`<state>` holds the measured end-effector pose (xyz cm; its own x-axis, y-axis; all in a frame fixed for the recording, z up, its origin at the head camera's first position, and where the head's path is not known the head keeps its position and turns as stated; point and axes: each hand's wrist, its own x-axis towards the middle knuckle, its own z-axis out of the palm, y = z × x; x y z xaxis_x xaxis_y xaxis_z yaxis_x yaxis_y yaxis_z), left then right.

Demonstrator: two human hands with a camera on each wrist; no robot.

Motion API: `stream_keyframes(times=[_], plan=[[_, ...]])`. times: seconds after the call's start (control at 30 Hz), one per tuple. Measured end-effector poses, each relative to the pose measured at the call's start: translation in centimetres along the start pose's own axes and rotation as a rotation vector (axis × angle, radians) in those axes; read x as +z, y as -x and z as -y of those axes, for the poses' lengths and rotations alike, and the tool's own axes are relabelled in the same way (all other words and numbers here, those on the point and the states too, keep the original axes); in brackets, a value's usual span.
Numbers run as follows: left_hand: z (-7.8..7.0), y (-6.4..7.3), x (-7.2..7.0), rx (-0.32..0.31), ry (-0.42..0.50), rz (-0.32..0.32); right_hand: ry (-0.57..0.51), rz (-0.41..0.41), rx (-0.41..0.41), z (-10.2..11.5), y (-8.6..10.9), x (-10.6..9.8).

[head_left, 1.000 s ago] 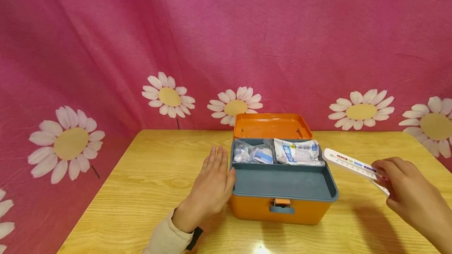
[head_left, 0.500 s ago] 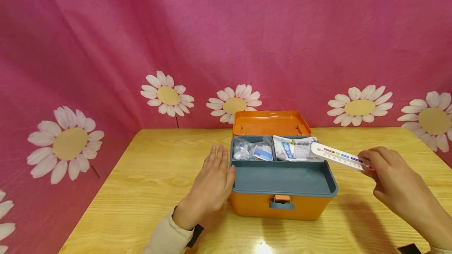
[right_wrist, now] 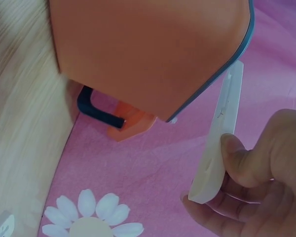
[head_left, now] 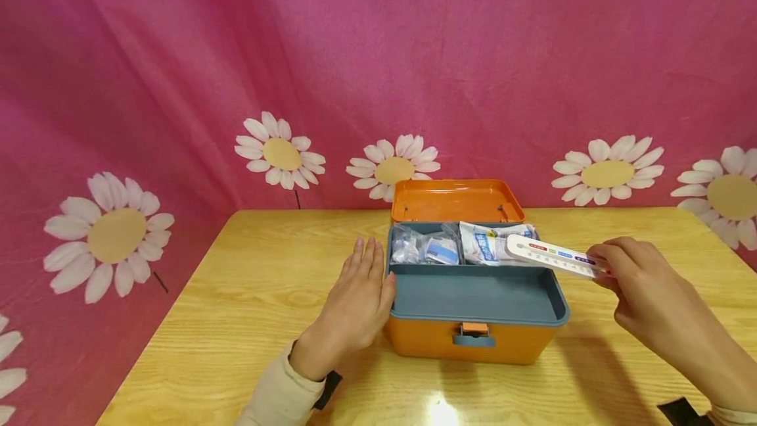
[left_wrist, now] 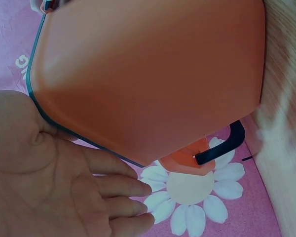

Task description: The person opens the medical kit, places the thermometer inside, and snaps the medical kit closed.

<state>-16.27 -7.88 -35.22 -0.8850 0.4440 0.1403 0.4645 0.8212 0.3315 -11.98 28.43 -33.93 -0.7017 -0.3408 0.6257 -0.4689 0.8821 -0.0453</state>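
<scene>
On the table stands an orange box [head_left: 473, 340] with a dark grey-blue tray [head_left: 473, 291] in its top. Its orange lid [head_left: 458, 199] is tipped back. My left hand [head_left: 355, 307] rests along the box's left side, fingers straight; the left wrist view shows its palm at the dark rim. Between thumb and fingers, my right hand [head_left: 656, 307] pinches one end of a flat white thermometer [head_left: 556, 255] with coloured labels and a printed scale. Its far end overlaps a white-and-blue packet [head_left: 487, 242] in the tray's back right compartment. Clear bags [head_left: 426, 246] fill the back left one.
The wooden table [head_left: 260, 281] ends at a pink curtain [head_left: 473, 51] with daisies. A clasp [head_left: 473, 335] is on the box's front. Behind the lid juts a dark handle [left_wrist: 227, 143]. A white marked object [right_wrist: 2, 224] shows at the right wrist view's lower left.
My right hand has moved left with the thermometer, bringing its far end from beside the box to over the packet. The left hand has stayed at the box's side.
</scene>
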Motion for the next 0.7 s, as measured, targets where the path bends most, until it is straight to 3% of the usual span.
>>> stream_keyframes(times=[0.7], plan=[[-0.1,-0.1,-0.1,-0.03,-0.021,0.011,-0.036,0.0,-0.097,2.5,-1.6,0.7]])
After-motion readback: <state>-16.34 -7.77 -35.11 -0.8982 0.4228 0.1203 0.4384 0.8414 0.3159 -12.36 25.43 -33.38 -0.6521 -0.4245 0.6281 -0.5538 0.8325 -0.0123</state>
